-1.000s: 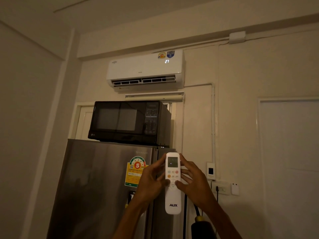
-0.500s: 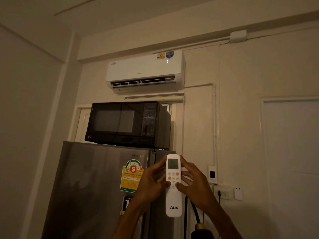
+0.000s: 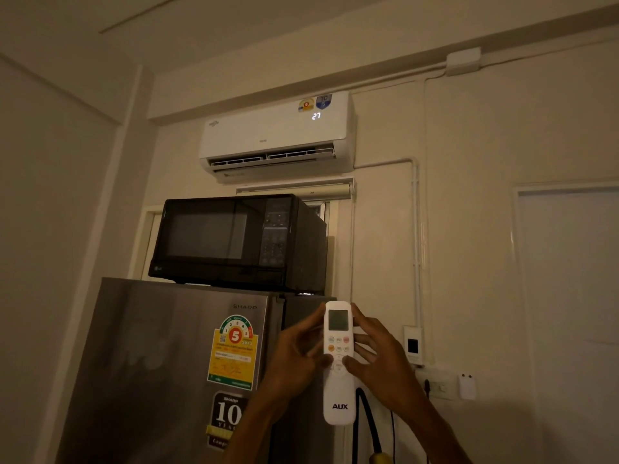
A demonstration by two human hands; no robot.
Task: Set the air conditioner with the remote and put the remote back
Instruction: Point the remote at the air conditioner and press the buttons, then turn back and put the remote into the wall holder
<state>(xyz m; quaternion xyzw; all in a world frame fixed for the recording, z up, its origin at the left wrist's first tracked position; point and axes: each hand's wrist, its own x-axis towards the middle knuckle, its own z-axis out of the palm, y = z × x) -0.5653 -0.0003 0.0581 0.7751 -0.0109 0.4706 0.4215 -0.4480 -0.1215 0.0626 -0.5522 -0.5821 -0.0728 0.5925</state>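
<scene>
A white AUX remote [image 3: 339, 393] stands upright in front of me, its small screen at the top and its buttons facing me. My left hand [image 3: 290, 360] grips its left side. My right hand [image 3: 378, 360] holds the right side, with its thumb resting on the round button pad in the middle. High on the wall hangs the white air conditioner [image 3: 274, 135]; its front shows a lit 27 and its lower flap is open.
A black microwave [image 3: 234, 241] sits on top of a steel fridge [image 3: 167, 373] at the left. On the wall to the right are a switch box [image 3: 412, 345], a socket strip [image 3: 437, 385] and black cables [image 3: 370, 420]. A pale door panel [image 3: 569, 313] is far right.
The view has tilted down slightly, so the fridge and the remote sit a little lower in the frame. The display on the air conditioner flickered to a single digit and reads 27 again.
</scene>
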